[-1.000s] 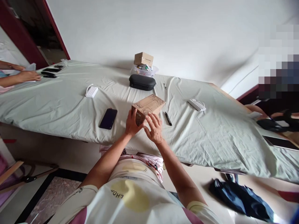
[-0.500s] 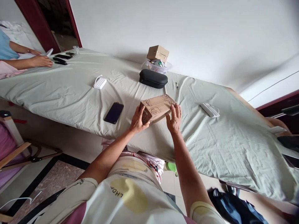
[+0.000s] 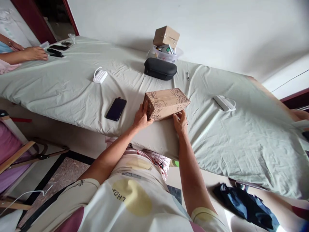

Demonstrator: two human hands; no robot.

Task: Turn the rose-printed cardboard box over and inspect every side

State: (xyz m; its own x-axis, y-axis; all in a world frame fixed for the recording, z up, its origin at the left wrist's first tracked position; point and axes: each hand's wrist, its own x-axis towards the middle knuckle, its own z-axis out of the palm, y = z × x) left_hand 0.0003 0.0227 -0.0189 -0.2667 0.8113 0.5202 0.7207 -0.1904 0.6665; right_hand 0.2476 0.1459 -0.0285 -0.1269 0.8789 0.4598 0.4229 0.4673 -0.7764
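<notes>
A printed cardboard box [image 3: 167,102] sits between the two hands, over the near side of the worktop [image 3: 243,138]. The left hand [image 3: 142,117] grips its left end; the right hand [image 3: 181,122], fingers bent, touches the lower front edge towards the right end, though I cannot tell whether it grips. The box's visible faces are closed, hiding any contents. Behind it lies a black case [image 3: 160,69], also closed. Farther back, a clear plastic tub [image 3: 169,58] holds jumbled items (one partly green), with a plain carton [image 3: 166,36] perched on top.
</notes>
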